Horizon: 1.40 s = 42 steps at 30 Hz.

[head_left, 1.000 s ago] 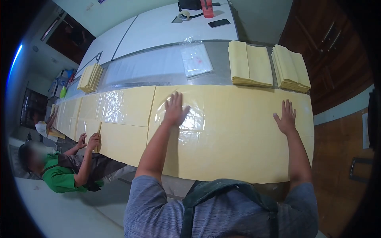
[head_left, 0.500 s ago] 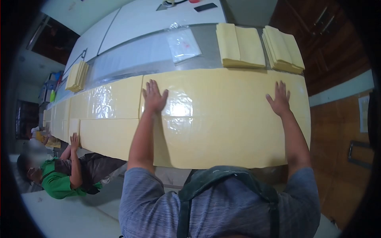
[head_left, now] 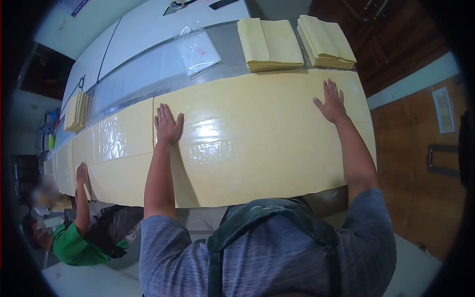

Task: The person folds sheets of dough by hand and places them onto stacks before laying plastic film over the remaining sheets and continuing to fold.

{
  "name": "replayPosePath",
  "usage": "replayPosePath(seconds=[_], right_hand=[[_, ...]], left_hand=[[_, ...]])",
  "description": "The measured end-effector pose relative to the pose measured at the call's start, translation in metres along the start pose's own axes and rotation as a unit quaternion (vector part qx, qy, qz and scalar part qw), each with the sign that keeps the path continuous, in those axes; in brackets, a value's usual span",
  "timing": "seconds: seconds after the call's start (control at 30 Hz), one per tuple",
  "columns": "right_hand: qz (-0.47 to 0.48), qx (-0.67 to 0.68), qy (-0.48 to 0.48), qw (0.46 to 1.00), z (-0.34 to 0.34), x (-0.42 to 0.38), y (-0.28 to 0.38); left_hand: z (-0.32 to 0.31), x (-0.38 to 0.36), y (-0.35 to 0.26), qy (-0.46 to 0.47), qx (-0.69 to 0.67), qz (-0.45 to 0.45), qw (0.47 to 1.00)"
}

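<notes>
A wide pale-yellow sheet [head_left: 257,143] with a glossy surface lies spread over the table in front of me. My left hand [head_left: 168,124] rests flat near its left edge, fingers stretched out and slightly apart. Toward the far right corner, my right hand [head_left: 331,102] also lies flat with its fingers spread and thumb out. Neither hand holds anything. Just beyond the sheet's far edge sit two stacks of folded yellow sheets, one stack [head_left: 272,45] left of the other stack [head_left: 326,42].
A clear plastic packet [head_left: 199,53] lies behind the sheet. More yellow sheeting [head_left: 111,133] continues leftward, with another folded stack [head_left: 76,111] at the far left. A co-worker in a green shirt [head_left: 74,245] stands there, a hand on the sheeting. A dark phone [head_left: 222,4] and tape roll [head_left: 177,4] lie at the back.
My view has shifted and turned slightly, so the table appears farther left. Both my hands stay flat on the sheet. The co-worker's arm has changed position a little.
</notes>
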State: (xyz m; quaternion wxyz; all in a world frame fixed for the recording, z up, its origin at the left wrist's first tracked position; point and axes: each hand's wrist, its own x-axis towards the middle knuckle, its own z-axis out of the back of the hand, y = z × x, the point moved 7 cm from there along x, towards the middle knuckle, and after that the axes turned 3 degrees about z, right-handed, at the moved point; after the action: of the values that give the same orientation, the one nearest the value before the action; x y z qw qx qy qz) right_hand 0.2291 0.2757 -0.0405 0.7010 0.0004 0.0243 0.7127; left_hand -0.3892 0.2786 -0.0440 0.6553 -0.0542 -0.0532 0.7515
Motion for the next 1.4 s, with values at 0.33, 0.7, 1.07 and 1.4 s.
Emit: replayPosePath(seconds=[0.33, 0.7, 1.07, 1.4], right_hand=[[0.0, 0.023, 0.0, 1.0, 0.008, -0.004, 0.001], [-0.311, 0.127, -0.141, 0.931, 0.014, -0.202, -0.161], [-0.334, 0.122, -0.212, 0.911, 0.032, -0.254, -0.18], [-0.264, 0.501, -0.161, 0.808, 0.008, -0.245, -0.247]], left_hand=[[0.001, 0.001, -0.002, 0.039, 0.042, 0.023, 0.998], [0.031, -0.175, -0.131, -0.056, -0.181, -0.098, 0.977], [0.013, -0.264, -0.287, -0.032, -0.257, -0.185, 0.948], [0.002, -0.252, -0.361, 0.175, -0.667, -0.108, 0.716]])
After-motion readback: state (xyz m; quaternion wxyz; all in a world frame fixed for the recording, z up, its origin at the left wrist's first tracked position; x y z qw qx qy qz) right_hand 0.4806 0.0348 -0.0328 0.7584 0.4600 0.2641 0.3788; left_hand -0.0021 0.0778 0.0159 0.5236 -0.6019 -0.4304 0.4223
